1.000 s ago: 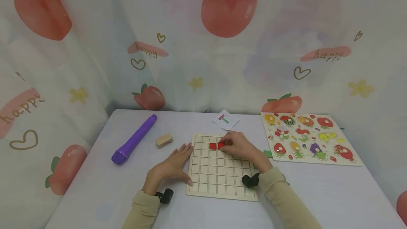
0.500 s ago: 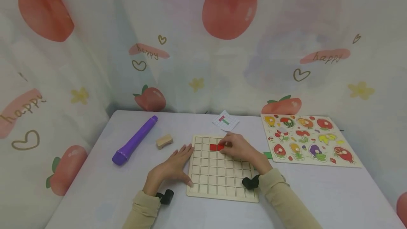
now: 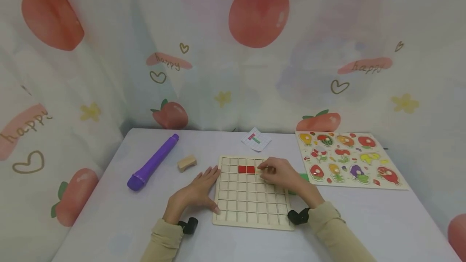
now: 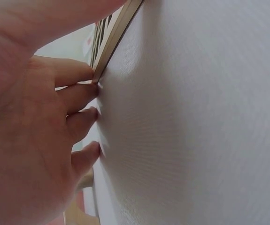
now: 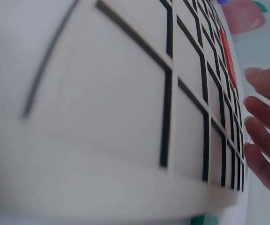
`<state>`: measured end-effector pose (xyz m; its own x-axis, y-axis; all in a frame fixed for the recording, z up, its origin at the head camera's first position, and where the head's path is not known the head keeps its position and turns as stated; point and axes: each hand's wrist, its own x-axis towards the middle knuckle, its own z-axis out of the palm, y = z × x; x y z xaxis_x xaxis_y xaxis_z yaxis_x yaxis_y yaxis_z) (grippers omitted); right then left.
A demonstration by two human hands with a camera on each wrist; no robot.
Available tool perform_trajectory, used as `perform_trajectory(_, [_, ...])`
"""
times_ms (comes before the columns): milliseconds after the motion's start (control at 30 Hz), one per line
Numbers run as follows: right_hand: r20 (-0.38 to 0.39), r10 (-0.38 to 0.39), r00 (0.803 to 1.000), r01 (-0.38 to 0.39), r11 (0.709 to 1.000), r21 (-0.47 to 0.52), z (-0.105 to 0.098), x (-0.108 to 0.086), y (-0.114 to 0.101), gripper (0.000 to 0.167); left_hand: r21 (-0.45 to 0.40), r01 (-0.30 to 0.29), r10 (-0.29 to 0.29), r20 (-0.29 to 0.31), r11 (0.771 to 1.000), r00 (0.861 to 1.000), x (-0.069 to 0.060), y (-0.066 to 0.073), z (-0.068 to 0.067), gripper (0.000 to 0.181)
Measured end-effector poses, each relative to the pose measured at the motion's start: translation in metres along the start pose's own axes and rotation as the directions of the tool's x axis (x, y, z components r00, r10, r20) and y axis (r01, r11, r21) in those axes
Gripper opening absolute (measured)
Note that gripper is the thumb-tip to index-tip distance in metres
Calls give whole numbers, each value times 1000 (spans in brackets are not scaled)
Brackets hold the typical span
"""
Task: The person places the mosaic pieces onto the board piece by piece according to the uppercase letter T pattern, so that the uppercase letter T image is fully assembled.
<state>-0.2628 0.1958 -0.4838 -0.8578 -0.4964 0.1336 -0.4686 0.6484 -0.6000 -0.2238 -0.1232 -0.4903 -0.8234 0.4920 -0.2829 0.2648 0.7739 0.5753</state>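
A wooden grid board [image 3: 251, 226] lies on the table, with two red squares [image 3: 246, 169] side by side near its top edge. My left hand [image 3: 196, 191] rests with spread fingers at the board's left edge; the left wrist view shows its fingertips by the board's side [image 4: 118, 35]. Over the upper right cells hovers my right hand [image 3: 278, 173], holding nothing that shows. In the right wrist view, its loosely bent fingers [image 5: 264, 117] are apart from the red squares [image 5: 228, 58]. Green pieces [image 3: 303, 177] lie partly hidden beyond the right forearm.
A purple microphone-shaped toy [image 3: 154, 161] and a small wooden block [image 3: 187, 163] lie to the left. Behind the board is a card [image 3: 256, 139] with a red and green pattern. A fruit puzzle board [image 3: 349, 161] lies at the back right.
My right hand has let go of the second red square and moved right, off it. The square stays beside the first. My left hand has stayed at the board's edge.
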Motion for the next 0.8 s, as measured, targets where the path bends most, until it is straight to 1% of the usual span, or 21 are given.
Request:
perform_trajectory(100, [-19, 6, 1000, -6, 1000, 9, -4, -9, 5, 20, -4, 6, -6, -1, 1000, 1000, 0, 0, 1, 127])
perform_trajectory(200, [-35, 41, 999, -41, 999, 4, -8, -18, 9, 20, -4, 10, -10, -1, 1000, 1000, 0, 0, 1, 128])
perform_trajectory(400, [-62, 82, 995, -83, 996, -14, -14, -35, 15, 21, -16, 4, -4, 1, 1000, 1000, -2, 3, -1, 128])
perform_trajectory(500, [-72, 115, 991, -117, 993, -32, -17, -42, 18, 22, -19, -3, 3, -1, 1000, 1000, -2, 3, -1, 128])
perform_trajectory(600, [-76, 148, 986, -151, 988, -36, -20, -49, 21, 22, 4, -6, 6, 9, 1000, 1000, -1, 2, 1, 128])
perform_trajectory(667, [-78, 164, 983, -167, 986, -32, -23, -53, 23, 21, 2, -13, 13, 4, 1000, 1000, 0, 3, 1, 127])
perform_trajectory(733, [-83, 184, 979, -186, 982, -22, -25, -57, 25, 21, 13, -4, 4, 3, 1000, 1000, 0, 2, 1, 128])
perform_trajectory(800, [-93, 202, 975, -204, 979, -10, -29, -61, 27, 21, 5, -2, 2, -5, 1000, 1000, 0, 2, 1, 127])
